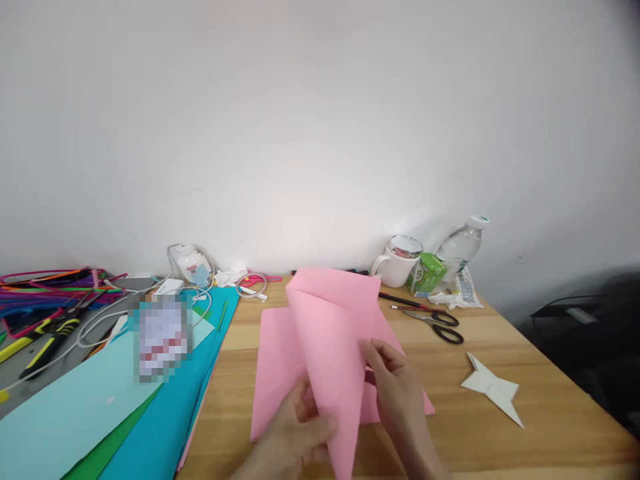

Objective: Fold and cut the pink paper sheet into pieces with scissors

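Observation:
A large pink paper sheet (325, 340) lies on the wooden table (500, 433), with one part folded up and over toward me. My left hand (295, 433) is closed on the lower part of the folded flap, thumb on top. My right hand (397, 393) pinches the flap's right edge between thumb and fingers. Both hands sit at the near edge of the table, close together.
Blue, teal and green paper sheets (100, 407) are stacked at the left, with pliers (50, 337), cables and coloured strips behind. At the back right stand a white mug (397, 263), a green carton (425, 273) and a water bottle (460, 247). Black scissors (437, 323) and a folded white paper star (493, 390) lie to the right.

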`<move>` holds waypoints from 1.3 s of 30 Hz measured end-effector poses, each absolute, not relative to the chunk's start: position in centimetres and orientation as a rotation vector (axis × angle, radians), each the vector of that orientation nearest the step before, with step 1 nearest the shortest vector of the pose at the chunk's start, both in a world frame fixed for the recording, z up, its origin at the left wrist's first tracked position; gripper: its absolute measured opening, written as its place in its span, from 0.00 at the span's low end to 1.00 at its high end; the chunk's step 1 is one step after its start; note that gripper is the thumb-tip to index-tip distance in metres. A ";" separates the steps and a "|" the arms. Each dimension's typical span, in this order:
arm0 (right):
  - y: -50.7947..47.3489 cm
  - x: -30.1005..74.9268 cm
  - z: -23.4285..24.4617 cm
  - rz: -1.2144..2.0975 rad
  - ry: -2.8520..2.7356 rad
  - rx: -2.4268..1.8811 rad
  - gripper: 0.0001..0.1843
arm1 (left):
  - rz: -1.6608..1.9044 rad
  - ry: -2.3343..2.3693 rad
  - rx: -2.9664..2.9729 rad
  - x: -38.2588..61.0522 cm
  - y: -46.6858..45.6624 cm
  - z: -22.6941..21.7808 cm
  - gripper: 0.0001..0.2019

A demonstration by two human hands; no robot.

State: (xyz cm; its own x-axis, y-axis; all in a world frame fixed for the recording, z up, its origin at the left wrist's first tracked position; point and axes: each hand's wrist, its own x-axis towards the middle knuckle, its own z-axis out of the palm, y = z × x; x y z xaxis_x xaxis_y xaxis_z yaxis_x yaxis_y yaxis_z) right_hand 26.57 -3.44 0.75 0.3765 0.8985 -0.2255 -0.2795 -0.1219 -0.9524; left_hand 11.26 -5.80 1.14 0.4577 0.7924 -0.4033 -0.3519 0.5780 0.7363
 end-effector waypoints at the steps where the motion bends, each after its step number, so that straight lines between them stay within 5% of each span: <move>1: -3.2 26.4 0.6 1.133 -0.623 -1.310 0.17 | 0.747 0.823 0.607 11.4 -6.0 0.7 0.32; 19: -1.9 26.1 -2.4 1.289 -0.584 -1.280 0.14 | 0.750 0.926 0.751 9.0 -4.5 -0.9 0.25; 39: -2.0 26.1 -3.2 1.331 -0.661 -1.270 0.14 | 0.728 0.909 0.785 8.3 -4.6 -1.4 0.31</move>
State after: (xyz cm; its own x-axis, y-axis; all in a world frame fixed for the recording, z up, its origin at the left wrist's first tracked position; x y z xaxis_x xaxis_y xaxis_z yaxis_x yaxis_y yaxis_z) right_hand 26.11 -1.96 -3.24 0.2052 0.9334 -0.2943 -0.3293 -0.2173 -0.9189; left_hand 8.35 -4.55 -1.45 0.4268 0.8127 -0.3967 -0.2095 0.5155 0.8309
